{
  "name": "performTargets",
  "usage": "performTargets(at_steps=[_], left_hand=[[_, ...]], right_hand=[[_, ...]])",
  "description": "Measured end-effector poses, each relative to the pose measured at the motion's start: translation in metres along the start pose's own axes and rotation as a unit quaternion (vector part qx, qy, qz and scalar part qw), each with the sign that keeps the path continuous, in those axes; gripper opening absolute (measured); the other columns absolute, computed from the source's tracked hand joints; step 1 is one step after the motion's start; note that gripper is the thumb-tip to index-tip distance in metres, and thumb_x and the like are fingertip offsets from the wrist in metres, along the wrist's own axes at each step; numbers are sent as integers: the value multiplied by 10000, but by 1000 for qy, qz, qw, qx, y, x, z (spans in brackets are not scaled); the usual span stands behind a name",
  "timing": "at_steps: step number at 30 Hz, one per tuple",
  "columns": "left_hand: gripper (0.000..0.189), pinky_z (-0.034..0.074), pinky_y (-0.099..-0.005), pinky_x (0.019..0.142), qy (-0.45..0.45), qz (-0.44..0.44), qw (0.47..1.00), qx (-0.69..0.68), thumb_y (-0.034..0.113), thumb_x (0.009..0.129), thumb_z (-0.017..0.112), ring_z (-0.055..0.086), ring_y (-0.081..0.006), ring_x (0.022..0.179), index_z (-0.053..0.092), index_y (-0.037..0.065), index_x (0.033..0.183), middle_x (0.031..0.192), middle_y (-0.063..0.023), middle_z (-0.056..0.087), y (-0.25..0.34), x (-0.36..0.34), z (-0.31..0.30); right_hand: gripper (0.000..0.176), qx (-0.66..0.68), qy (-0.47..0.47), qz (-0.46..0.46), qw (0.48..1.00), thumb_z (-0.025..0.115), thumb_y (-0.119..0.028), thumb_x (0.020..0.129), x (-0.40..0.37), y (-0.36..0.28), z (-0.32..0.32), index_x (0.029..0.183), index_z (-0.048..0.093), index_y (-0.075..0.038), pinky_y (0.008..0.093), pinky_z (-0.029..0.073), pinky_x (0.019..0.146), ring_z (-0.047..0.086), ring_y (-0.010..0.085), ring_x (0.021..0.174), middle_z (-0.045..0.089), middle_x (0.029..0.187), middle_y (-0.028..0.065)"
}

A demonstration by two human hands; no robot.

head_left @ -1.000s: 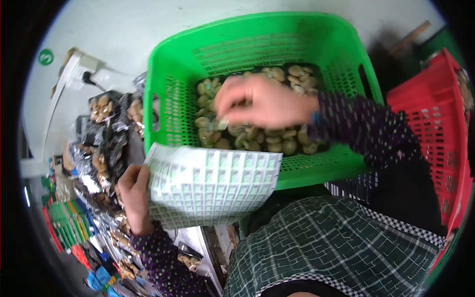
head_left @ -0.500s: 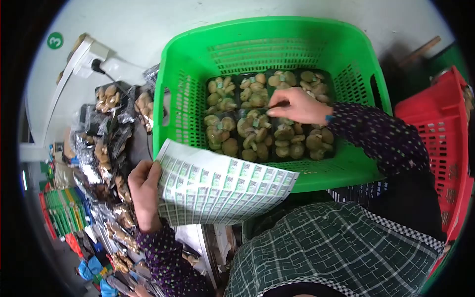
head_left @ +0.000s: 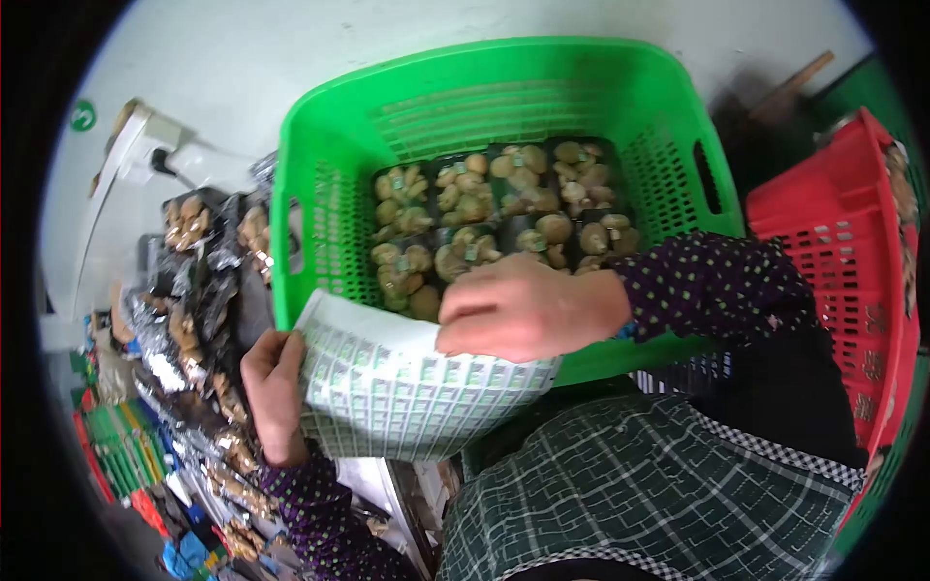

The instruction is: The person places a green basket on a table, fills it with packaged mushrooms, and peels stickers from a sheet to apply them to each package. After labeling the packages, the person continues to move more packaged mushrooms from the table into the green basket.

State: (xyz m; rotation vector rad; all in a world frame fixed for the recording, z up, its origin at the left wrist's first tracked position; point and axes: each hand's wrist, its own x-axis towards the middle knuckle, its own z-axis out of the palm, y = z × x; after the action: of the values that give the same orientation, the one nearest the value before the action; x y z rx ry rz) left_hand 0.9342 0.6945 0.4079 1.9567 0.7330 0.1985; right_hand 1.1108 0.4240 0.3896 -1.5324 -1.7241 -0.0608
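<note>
My left hand (head_left: 273, 392) pinches the left edge of a white sheet of stickers (head_left: 407, 402), printed with rows of small green-and-grey labels. The sheet is slightly bowed, in front of a green plastic crate (head_left: 504, 68). Over the sheet's upper right part is my right hand (head_left: 528, 308), fingers curled and pressed together. Its fingertips are at the sheet's top edge; anything between them is hidden. Inside the crate lie several dark trays of mushrooms (head_left: 465, 189) in two rows, and small green labels show on some. My right hand and wrist cover part of the front row.
To the left, more wrapped mushroom trays (head_left: 189, 223) are heaped in a pile. A white power strip (head_left: 136, 145) with a plugged-in cable is by the wall. A red crate (head_left: 823, 232) stands at the right. Green crates (head_left: 121, 445) appear far left.
My right hand has moved from above the mushroom trays toward me, down to the sheet's upper edge. My left hand still holds the sheet. The view has shifted slightly.
</note>
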Motion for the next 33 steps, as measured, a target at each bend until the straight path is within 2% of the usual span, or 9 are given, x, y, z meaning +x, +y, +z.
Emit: performTargets(at_steps=[7, 13, 14, 16, 20, 22, 24, 30, 33], left_hand=[[174, 309, -184, 586, 31, 8, 999, -42, 93, 910, 548, 392, -26, 646, 558, -6, 768, 693, 49, 506, -9, -14, -8], [146, 314, -198, 558, 177, 88, 979, -57, 78, 906, 545, 398, -42, 622, 569, 17, 775, 690, 38, 515, 37, -38, 18], [149, 316, -202, 549, 231, 110, 965, -51, 69, 905, 537, 408, -59, 605, 575, 22, 768, 683, 22, 525, 46, -51, 18], [64, 334, -232, 515, 353, 262, 878, 188, 31, 822, 579, 450, -125, 578, 600, 36, 762, 687, -28, 552, 50, -93, 11], [139, 428, -301, 491, 151, 486, 839, 192, 129, 640, 645, 563, -197, 600, 644, 77, 769, 666, -55, 563, 68, -154, -33], [258, 494, -354, 589, 83, 518, 821, 226, 31, 780, 624, 599, -238, 665, 546, -8, 1022, 892, -139, 616, 82, -172, -51], [314, 439, -318, 479, 197, 543, 787, 217, 12, 819, 549, 538, -199, 581, 423, 12, 1106, 767, -97, 567, 72, -171, -46], [197, 432, -301, 469, 287, 531, 766, 221, 90, 865, 521, 535, -193, 583, 476, 23, 1045, 672, -74, 550, 50, -181, -74], [166, 404, -271, 509, 318, 296, 901, 6, 193, 773, 541, 501, -183, 537, 564, 30, 743, 735, -96, 583, 7, -171, -120]], right_hand=[[133, -1, -291, 518, 804, 699, -93, 707, -138, 134, -67, 796, 682, 4, 341, 514, 682, 651, 220, 788, 681, 936, 93], [316, -206, -287, 447, 822, 681, -175, 710, -229, 162, -31, 983, 592, -43, 434, 503, 613, 631, 315, 775, 638, 930, 148], [340, -251, -267, 264, 892, 669, -208, 686, -226, 152, -36, 990, 588, -80, 459, 491, 594, 594, 363, 714, 594, 825, 156], [306, -315, -272, 247, 875, 648, -238, 709, -235, 162, -35, 955, 570, -74, 465, 470, 578, 591, 356, 684, 590, 801, 152], [374, -178, -286, 414, 845, 770, -266, 686, -123, 138, -41, 855, 545, -20, 392, 462, 574, 585, 269, 633, 582, 701, 122], [316, -66, -202, 440, 873, 750, -209, 724, -51, 125, -24, 827, 534, -3, 346, 443, 569, 543, 191, 609, 546, 679, 92], [232, 23, -109, 393, 913, 704, -131, 776, 18, 113, -3, 839, 532, 10, 282, 414, 565, 480, 112, 608, 512, 678, 52], [135, 213, -63, 244, 944, 632, -65, 862, 189, 56, 84, 944, 563, 17, 212, 450, 623, 548, 72, 697, 592, 793, 21], [203, 317, -203, 245, 893, 647, -130, 860, 264, 43, 140, 979, 580, 20, 234, 506, 661, 622, 105, 759, 642, 863, 71]])
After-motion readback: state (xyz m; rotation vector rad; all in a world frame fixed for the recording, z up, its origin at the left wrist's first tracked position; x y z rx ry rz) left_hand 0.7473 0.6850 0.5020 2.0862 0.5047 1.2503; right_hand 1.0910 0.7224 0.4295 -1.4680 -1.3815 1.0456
